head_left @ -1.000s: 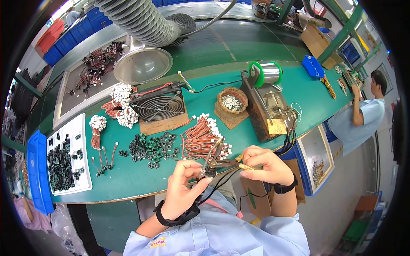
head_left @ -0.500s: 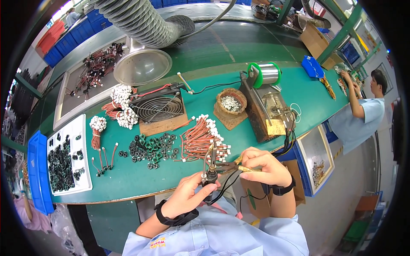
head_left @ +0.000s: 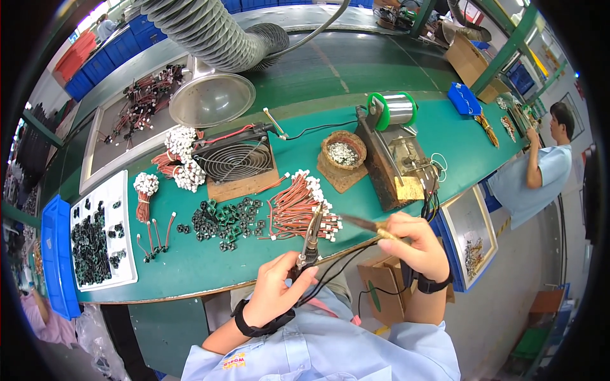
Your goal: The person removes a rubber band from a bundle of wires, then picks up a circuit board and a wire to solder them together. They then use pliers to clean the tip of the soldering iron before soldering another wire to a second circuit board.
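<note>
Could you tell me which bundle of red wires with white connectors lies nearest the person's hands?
The fanned-out bundle beside the soldering iron tip; the others sit further left.

My left hand [head_left: 274, 293] and right hand [head_left: 416, 244] sit at the near table edge, with the red wire bundle [head_left: 297, 206] and the black parts pile [head_left: 223, 217] right ahead blocking any forward reach. Bare green bench [head_left: 210, 263] runs left of my left hand, so there's passing room along that near edge. On my right the solder stand [head_left: 397, 168] crowds in close, with the fan [head_left: 235, 160] farther back.
</note>
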`<action>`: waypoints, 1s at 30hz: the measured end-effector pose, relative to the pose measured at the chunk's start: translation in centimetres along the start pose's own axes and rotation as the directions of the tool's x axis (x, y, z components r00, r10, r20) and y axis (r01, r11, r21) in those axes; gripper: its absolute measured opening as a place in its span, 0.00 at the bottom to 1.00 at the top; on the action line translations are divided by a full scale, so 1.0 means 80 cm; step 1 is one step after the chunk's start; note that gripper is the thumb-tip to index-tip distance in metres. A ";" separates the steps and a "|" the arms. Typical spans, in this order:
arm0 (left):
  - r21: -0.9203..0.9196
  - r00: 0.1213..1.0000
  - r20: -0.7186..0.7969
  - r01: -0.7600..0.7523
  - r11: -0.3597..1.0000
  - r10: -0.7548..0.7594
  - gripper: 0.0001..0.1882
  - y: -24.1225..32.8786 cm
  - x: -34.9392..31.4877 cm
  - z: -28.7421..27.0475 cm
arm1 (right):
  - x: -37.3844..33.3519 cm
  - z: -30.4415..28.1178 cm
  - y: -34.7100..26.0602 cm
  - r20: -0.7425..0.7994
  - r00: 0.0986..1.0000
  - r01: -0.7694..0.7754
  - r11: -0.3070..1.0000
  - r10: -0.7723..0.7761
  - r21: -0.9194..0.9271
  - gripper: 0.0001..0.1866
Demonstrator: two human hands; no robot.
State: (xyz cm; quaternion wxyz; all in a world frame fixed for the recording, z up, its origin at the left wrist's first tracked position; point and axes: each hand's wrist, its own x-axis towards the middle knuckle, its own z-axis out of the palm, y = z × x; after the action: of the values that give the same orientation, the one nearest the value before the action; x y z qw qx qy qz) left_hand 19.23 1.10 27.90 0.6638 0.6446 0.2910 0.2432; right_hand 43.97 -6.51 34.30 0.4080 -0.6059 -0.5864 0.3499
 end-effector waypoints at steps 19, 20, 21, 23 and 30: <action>0.569 0.912 -0.199 -0.190 0.800 0.358 0.09 0.009 0.006 0.015 | -0.004 0.014 -0.047 -0.137 0.986 0.054 0.965 -0.092 -0.258 0.13; 0.568 0.914 -0.194 -0.191 0.801 0.355 0.09 0.009 0.006 0.015 | -0.004 0.015 -0.048 -0.151 0.983 0.058 0.960 -0.102 -0.274 0.14; 0.567 0.916 -0.189 -0.191 0.801 0.353 0.09 0.009 0.006 0.015 | -0.004 0.016 -0.048 -0.152 0.983 0.057 0.960 -0.102 -0.273 0.14; 0.566 0.919 -0.185 -0.190 0.802 0.349 0.09 0.008 0.007 0.014 | -0.004 0.018 -0.047 -0.158 0.977 0.086 0.946 -0.141 -0.312 0.14; 0.481 0.960 -0.096 -0.187 0.857 0.263 0.06 0.002 0.005 0.009 | -0.005 0.016 -0.043 -0.144 0.972 0.130 0.930 -0.188 -0.344 0.14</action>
State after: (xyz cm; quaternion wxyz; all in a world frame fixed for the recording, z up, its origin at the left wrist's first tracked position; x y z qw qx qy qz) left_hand 20.05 0.87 27.99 0.4307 0.7935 0.3152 0.2924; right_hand 41.32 -6.83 36.81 0.3768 -0.6445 -0.6464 0.1575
